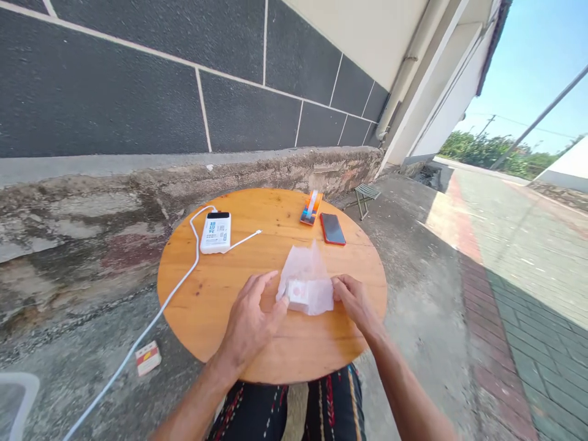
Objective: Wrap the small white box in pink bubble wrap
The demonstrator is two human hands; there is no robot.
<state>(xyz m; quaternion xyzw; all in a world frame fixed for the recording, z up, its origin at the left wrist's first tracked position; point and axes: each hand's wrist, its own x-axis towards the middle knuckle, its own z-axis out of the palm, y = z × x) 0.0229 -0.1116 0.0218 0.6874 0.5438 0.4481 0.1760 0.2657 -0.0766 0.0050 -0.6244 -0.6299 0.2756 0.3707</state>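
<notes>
A small white box (297,293) lies on a thin, whitish see-through wrapping sheet (316,293) near the front of the round wooden table. Part of the sheet covers the box, and its far corner sticks up. My left hand (255,315) rests at the box's left side, thumb tip against the box or sheet, the other fingers stretched out and apart. At the sheet's right edge, my right hand (354,300) pinches the material between thumb and fingers. What lies under its curled fingers is hidden.
On the wooden table (257,355) are a white power bank (217,233) with a white cable (179,286), an orange tape dispenser (311,208) and a red-edged phone (332,229). A folding stool (365,197) stands beyond, before the wall. On the ground lies a small carton (147,359).
</notes>
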